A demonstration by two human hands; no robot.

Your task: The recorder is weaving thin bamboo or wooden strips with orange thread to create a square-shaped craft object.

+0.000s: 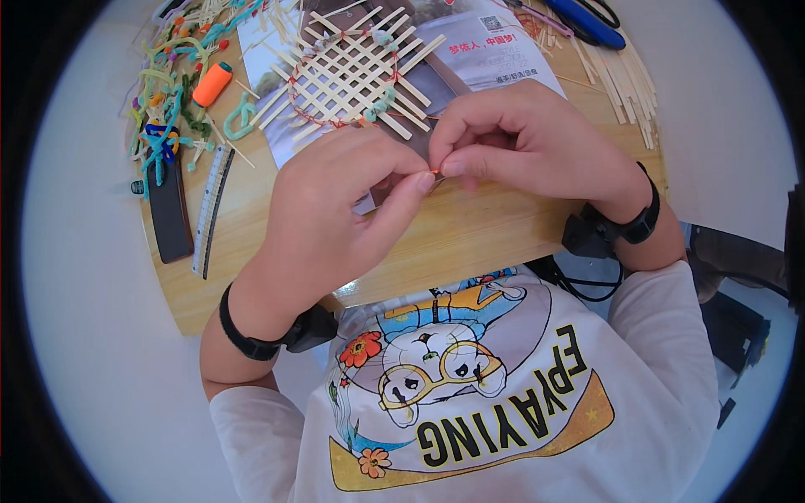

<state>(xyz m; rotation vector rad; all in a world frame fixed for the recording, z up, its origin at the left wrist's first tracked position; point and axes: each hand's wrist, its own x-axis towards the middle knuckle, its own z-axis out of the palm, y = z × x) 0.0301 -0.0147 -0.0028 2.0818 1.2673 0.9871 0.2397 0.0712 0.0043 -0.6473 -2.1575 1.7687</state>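
My left hand and my right hand meet over the near part of the table, thumb and forefinger of each pinched together. Between their fingertips shows a tiny orange-red bit of thread; most of it is hidden by the fingers. Just beyond my hands lies a lattice of pale bamboo strips, woven crosswise with ends sticking out all round. A ring of reddish thread runs around its middle, with pale green fuzzy tufts on it. My left knuckles overlap the lattice's near edge in view.
Printed sheets lie under the lattice. At left are tangled coloured fuzzy stems, an orange spool, a dark flat bar and a ruler. Loose bamboo strips and blue-handled scissors are at far right.
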